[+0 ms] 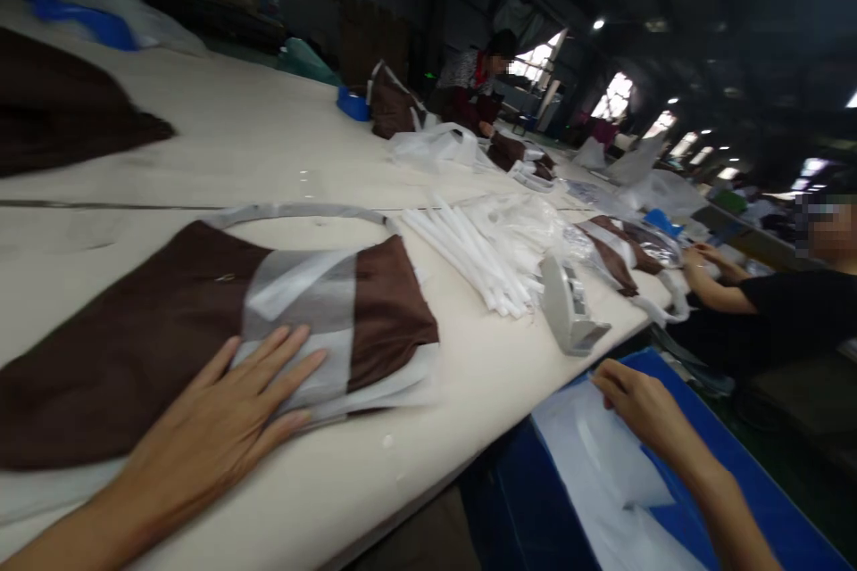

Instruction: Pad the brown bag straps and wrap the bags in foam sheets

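My left hand (234, 410) lies flat with its fingers spread on a brown garment piece (153, 330) with a grey and white panel (301, 312) across it. A pale strap (295, 212) loops from the top of this piece. Over a blue bin (743, 455) beside the table, the fingers of my right hand (636, 401) are pinched on the edge of a thin white sheet (603, 446). More of the white material hangs down inside the bin.
White strips (469, 259), clear plastic (528, 223) and a grey tape dispenser (569, 308) lie on the table (402, 455). Dark brown cloth (60, 107) is at far left. One person (790, 312) works at right, another (469, 85) across the table.
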Available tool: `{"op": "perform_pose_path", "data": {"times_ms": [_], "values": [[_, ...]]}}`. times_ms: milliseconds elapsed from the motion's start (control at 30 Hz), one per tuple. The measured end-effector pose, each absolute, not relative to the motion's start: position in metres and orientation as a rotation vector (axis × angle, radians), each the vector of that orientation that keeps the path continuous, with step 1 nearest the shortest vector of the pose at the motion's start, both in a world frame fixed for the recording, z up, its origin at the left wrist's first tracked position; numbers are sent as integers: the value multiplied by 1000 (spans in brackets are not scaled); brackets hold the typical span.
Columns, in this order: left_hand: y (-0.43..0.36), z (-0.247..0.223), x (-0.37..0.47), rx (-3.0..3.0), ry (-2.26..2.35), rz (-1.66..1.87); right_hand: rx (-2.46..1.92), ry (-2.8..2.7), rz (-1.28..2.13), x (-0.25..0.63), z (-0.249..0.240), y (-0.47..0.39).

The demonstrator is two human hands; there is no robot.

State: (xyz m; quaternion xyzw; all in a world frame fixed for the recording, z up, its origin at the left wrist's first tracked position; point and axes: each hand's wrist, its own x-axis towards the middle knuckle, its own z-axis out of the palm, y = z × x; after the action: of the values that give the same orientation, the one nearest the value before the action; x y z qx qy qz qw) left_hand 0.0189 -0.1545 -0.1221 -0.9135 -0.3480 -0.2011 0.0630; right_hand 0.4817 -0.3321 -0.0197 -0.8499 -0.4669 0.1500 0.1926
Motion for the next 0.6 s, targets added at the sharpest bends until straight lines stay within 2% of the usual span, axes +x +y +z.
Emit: {"op": "perform_pose_path", "data": {"times_ms": [67, 200, 300, 400, 467, 600], "values": [[-159, -114, 19, -2760, -1015, -509, -2387, -1830, 546, 455, 4, -328], [-161, -109, 19, -2778, -1069, -401, -1861, -2466, 972, 377, 47, -299], [-163, -110, 19, -2790, -1070, -411, -1323, -2820, 1171, 316, 58, -251], [-165, -110, 19, -2794, -1068, -432, -1075, -2882, 1233, 272, 47, -183], [-166, -109, 19, -2793, -1070, -442, -1124, -2904, 1224, 254, 35, -140], [-167, -110, 19, -2776, -1067, -440, -1293, -3116, 921, 230, 17, -91]]}}
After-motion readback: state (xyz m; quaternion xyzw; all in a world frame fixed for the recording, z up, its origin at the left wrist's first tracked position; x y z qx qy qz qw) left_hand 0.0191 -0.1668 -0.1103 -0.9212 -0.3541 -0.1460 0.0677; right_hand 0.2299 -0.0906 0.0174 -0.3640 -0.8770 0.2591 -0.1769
